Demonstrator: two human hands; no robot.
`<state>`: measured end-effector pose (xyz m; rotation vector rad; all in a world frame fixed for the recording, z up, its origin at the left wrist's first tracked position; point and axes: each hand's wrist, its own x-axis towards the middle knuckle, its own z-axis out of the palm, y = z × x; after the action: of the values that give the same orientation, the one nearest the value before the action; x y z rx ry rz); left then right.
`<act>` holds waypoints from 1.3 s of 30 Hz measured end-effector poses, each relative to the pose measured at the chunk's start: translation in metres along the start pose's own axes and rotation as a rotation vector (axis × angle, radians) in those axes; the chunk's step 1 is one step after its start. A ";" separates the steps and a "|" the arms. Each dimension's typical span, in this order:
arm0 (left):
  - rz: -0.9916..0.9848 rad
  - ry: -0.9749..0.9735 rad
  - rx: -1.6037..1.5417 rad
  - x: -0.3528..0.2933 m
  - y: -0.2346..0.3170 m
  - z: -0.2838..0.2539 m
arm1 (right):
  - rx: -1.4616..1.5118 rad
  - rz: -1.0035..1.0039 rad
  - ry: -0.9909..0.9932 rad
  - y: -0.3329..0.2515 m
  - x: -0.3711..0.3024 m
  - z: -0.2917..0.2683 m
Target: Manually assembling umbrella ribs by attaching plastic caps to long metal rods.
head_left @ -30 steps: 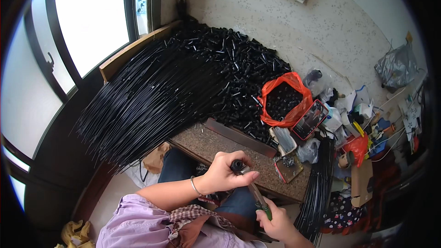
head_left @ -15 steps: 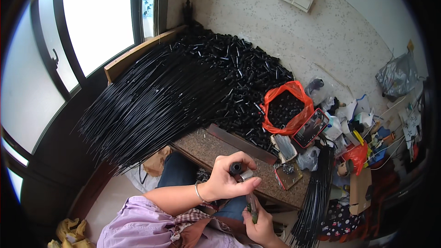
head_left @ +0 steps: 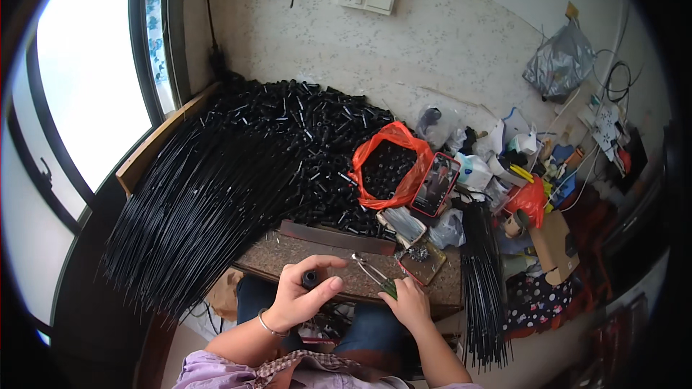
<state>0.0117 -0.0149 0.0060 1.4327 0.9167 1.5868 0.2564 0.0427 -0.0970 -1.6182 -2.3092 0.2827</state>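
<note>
My left hand (head_left: 288, 304) is curled around a short black tubular piece (head_left: 310, 279), its round hollow end facing up. The thumb and index finger of that hand stand apart in front of the tube. To the right, my right hand (head_left: 411, 306) grips the green handles of a pair of pliers (head_left: 373, 272). The metal jaws of the pliers point away and to the left, apart from the tube. Whether something small sits in the jaws I cannot make out. Both hands are above the near edge of the speckled brown tabletop (head_left: 267, 263).
Long thin black rods (head_left: 202, 194) cover the table's left; a heap of black tubes (head_left: 303, 119) lies behind. A red plastic bag (head_left: 364, 198) holds small dark pieces. Beside it are a phone (head_left: 436, 184) and a tray of small metal parts (head_left: 432, 266). More rods (head_left: 481, 281) hang at right.
My right hand has drawn the pliers away from the tube in my left hand, leaving a gap between the hands. The whole view has shifted and turned.
</note>
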 end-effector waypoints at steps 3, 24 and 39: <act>-0.004 0.006 -0.023 -0.003 0.000 0.000 | -0.136 0.005 0.036 0.012 -0.001 0.018; 0.297 0.195 -0.130 0.035 0.036 -0.023 | 0.223 0.157 0.573 0.009 -0.029 -0.128; -0.202 -0.364 0.358 -0.031 -0.019 -0.085 | 0.042 0.216 0.575 0.109 -0.038 -0.106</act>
<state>-0.0694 -0.0351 -0.0327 1.7404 1.1187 1.0010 0.4022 0.0435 -0.0397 -1.6592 -1.6948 -0.0841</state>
